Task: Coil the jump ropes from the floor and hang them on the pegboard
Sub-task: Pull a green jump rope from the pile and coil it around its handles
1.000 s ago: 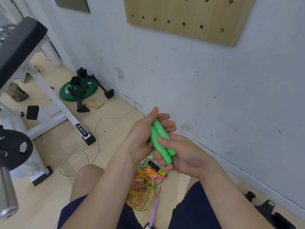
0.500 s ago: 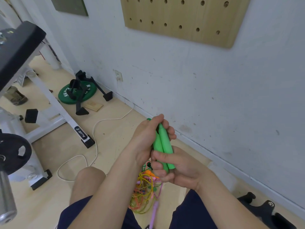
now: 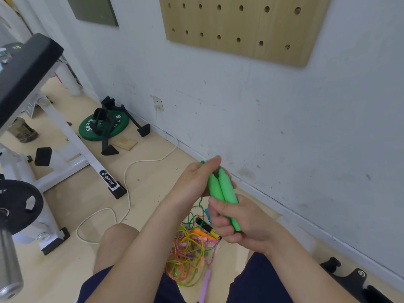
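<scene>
Two green jump-rope handles [image 3: 222,189] lie side by side between my hands, above my knees. My right hand [image 3: 237,223] grips their lower ends, fingers curled round them. My left hand [image 3: 196,179] holds their upper ends, thumb on top. The thin green rope [image 3: 194,213] hangs from them down to a tangled pile of jump ropes [image 3: 190,254] in yellow, orange, pink and purple on the floor between my legs. The wooden pegboard [image 3: 240,25] hangs on the wall above; no pegs or ropes show on the part in view.
A white weight bench frame [image 3: 76,147] with a black pad stands at left, a black plate [image 3: 17,204] on a bar near it. A green weight plate [image 3: 102,127] and black stand lie by the wall. A white cable [image 3: 126,182] loops over the floor. Black equipment [image 3: 354,278] sits lower right.
The handles have turned more upright and both hands have shifted slightly. My right thumb has slid off the top of the handles; its fingers now wrap round their lower ends.
</scene>
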Demonstrator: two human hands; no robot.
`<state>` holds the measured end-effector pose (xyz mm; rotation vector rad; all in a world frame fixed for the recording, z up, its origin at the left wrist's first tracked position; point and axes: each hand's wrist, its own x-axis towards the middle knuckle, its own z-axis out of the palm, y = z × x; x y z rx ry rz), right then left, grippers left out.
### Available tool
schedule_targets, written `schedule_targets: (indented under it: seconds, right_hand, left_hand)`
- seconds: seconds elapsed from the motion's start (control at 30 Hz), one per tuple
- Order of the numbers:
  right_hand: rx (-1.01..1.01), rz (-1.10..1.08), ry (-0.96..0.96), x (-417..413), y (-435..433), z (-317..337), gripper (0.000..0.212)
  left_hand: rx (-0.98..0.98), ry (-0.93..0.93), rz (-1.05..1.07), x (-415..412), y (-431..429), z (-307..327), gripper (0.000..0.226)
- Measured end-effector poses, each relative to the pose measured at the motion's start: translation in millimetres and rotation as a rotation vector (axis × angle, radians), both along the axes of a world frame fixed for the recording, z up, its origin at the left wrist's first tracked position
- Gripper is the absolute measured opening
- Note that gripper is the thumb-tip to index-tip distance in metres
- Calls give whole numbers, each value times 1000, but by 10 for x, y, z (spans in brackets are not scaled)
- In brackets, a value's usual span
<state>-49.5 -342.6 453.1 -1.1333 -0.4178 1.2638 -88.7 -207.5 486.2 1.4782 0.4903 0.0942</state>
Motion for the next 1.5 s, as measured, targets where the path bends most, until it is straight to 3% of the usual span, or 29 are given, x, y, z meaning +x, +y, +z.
schedule_targets:
  seconds: [0.07,0.13,0.2,0.3,0.4,0.47,0.5,0.53,0.6,0.67,0.8,0.9,0.97,1.07,1.17,1.3,1.43,1.5]
  right_hand:
    - [89,16,201,19,-46,13,30]
    - [239,100,400,30,-61,16,27]
    - [402,200,534,26,-30,35,24]
    - [556,231,672,2,52,86,23]
    - [523,141,673,15,53,111,23]
    - [392,15,601,59,7,157,26]
    - [287,-83,552,92,2,187,28]
    - [156,-201,464,133,5,209,29]
    - [-143,-397,144,241,33,174,26]
    - [-406,-463,-281,323,95,155,25]
    - [-807,-107,-1146,380,158,154,19]
    - [-890,106,-1435,399,160,220,19]
    - [-917,205,-1517,406,147,238,32]
    - [-893,330,-1562,401,116,219,45]
    - [-852,432,-1683,417,51,276,51]
    - [-713,670,-1845,390,-86,490,47]
    - [-543,607,-1869,292,-193,712,38]
    - [-464,521,-1877,266,-224,822,37]
  left_hand:
    - [311,-36,211,19,73,-41,54]
    - [420,-215,370,38,104,-10,46]
    - [356,-363,220,70,65,74,31]
    - [136,-295,-73,114,-94,146,39]
    - [15,-219,-56,157,-148,72,43]
    - [163,-194,-67,167,-85,-62,42]
    - [360,-178,-117,160,-34,-104,33]
    - [623,-127,-209,147,1,-116,23]
    - [1266,102,-411,105,-9,-96,33]
    - [1648,233,-498,71,-113,3,37]
    - [1911,201,-672,111,-186,67,30]
    - [1942,164,-778,86,-147,151,21]
    - [1919,132,-775,60,-137,158,18]
    - [1640,10,-599,49,-81,191,2]
    - [1352,-37,-567,51,48,257,17]
    - [1005,-6,-655,7,88,344,16]
    - [618,20,-628,85,221,408,17]
    - [366,-5,-592,81,287,344,28]
